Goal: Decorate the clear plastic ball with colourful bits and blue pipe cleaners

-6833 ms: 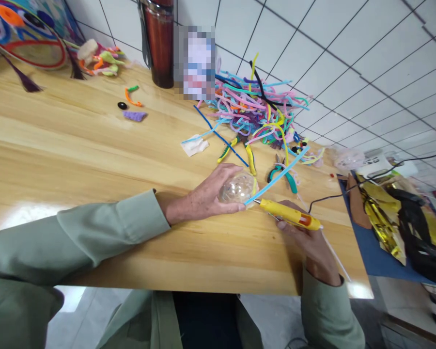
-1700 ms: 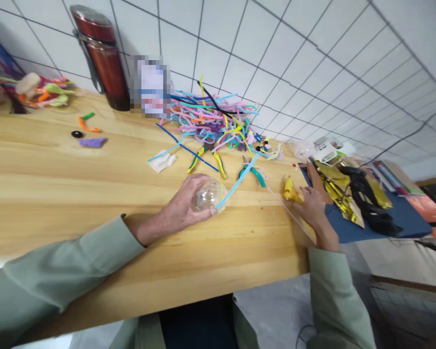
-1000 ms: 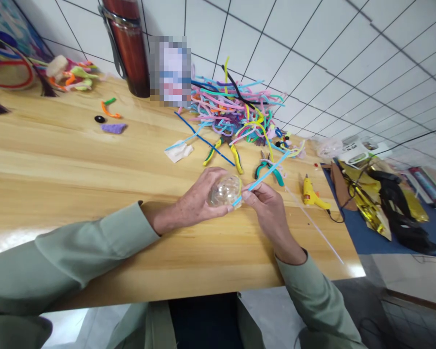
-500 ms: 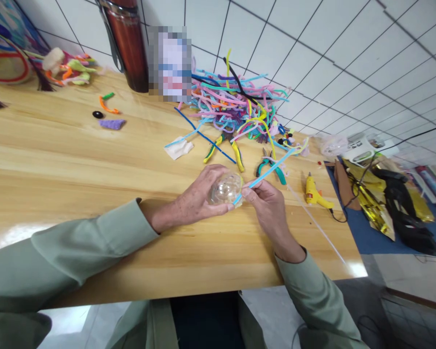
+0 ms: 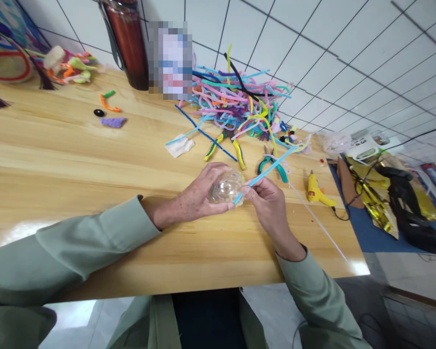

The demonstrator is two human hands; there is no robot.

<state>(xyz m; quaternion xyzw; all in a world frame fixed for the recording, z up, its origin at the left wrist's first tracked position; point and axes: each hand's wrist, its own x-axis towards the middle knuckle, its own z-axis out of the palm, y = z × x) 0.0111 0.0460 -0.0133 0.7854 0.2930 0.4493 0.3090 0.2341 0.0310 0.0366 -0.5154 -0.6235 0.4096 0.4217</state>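
Observation:
My left hand (image 5: 196,196) is wrapped round a clear plastic ball (image 5: 225,188) resting on the wooden table (image 5: 76,160). My right hand (image 5: 267,206) pinches a light blue pipe cleaner (image 5: 271,167) right where its end meets the ball; the rest of it slants up to the right. A yellow glue gun (image 5: 317,190) lies on the table to the right of my right hand, with its black cord trailing off.
A heap of coloured pipe cleaners (image 5: 236,104) lies at the back. Yellow-handled pliers (image 5: 225,148), teal-handled pliers (image 5: 272,165), a white scrap (image 5: 179,147), a red flask (image 5: 125,43), gold and black foil (image 5: 388,198) on a blue mat, and a thin clear stick (image 5: 319,223) are nearby.
My right hand let go of the glue gun at the right and came back to the ball, where it now pinches the blue pipe cleaner. The left hand kept holding the ball.

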